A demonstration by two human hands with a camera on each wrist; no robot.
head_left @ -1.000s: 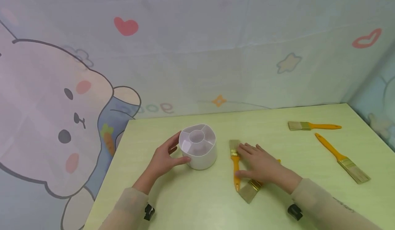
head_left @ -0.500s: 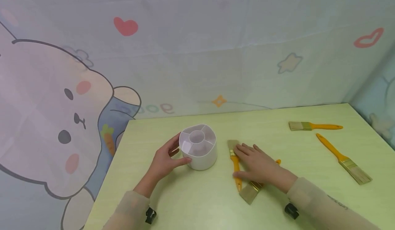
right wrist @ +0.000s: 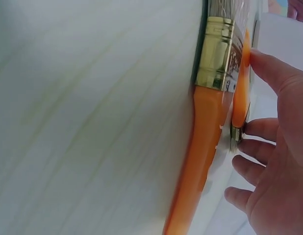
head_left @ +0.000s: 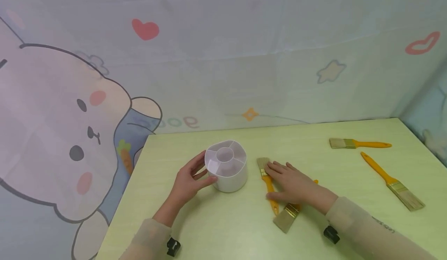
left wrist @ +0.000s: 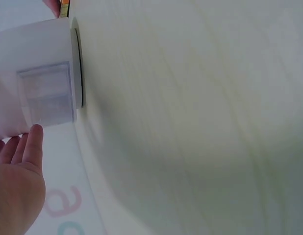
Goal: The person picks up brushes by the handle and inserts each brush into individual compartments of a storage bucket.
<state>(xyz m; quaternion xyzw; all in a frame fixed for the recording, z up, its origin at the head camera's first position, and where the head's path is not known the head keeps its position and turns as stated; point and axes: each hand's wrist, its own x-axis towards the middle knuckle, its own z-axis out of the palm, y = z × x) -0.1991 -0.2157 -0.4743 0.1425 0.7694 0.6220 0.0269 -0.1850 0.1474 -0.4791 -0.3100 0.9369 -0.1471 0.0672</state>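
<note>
A round white desk organizer (head_left: 229,183) with several compartments stands upright on the table. My left hand (head_left: 188,180) is curved around its left side, the thumb at the front and the fingers further back. In the left wrist view, a clear drawer (left wrist: 47,95) shows in its wall near my thumb. My right hand (head_left: 291,184) lies low over two paintbrushes with straight fingers. Its thumb touches the orange handle of one brush (head_left: 269,185), and its fingertips are at that brush's ferrule and bristles. A second brush (head_left: 286,217) lies partly hidden beneath this hand, bristles toward me.
Two more paintbrushes lie on the right of the pale yellow table (head_left: 223,229): one crosswise near the back (head_left: 359,143), the other slanting, bristles toward me (head_left: 392,182). A printed cloth (head_left: 216,77) hangs behind the table's back edge.
The brush under my right thumb has turned, its handle end swinging right toward the second brush and its bristle end shifting slightly left. My left hand stays at the organizer.
</note>
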